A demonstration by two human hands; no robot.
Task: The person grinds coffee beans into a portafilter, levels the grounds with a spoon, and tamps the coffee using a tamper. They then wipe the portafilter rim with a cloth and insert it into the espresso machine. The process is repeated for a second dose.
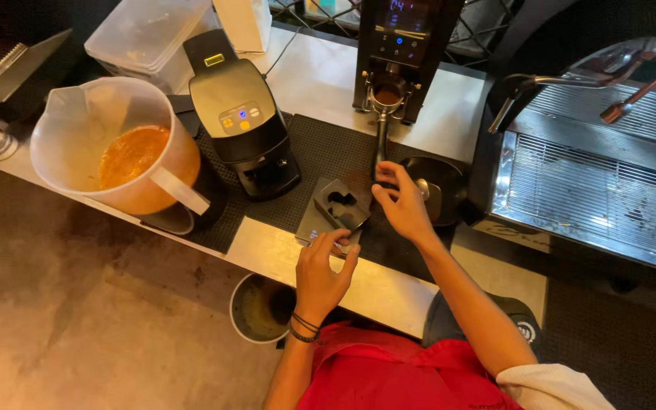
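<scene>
My left hand (322, 272) rests at the front edge of a small dark scale (316, 220) on the counter, fingertips touching it. A dark square holder (343, 203) sits on the scale. My right hand (402, 203) hovers just right of the holder, fingers curled near the handle of a portafilter (382, 135). The portafilter hangs in the black coffee grinder (402, 45), its basket filled with brown grounds.
A large plastic jug (77, 129) with orange liquid stands at left. A black machine (248, 121) with lit buttons is beside it. An espresso machine drip tray (601, 190) fills the right. A round bin (261, 310) sits on the floor below the counter.
</scene>
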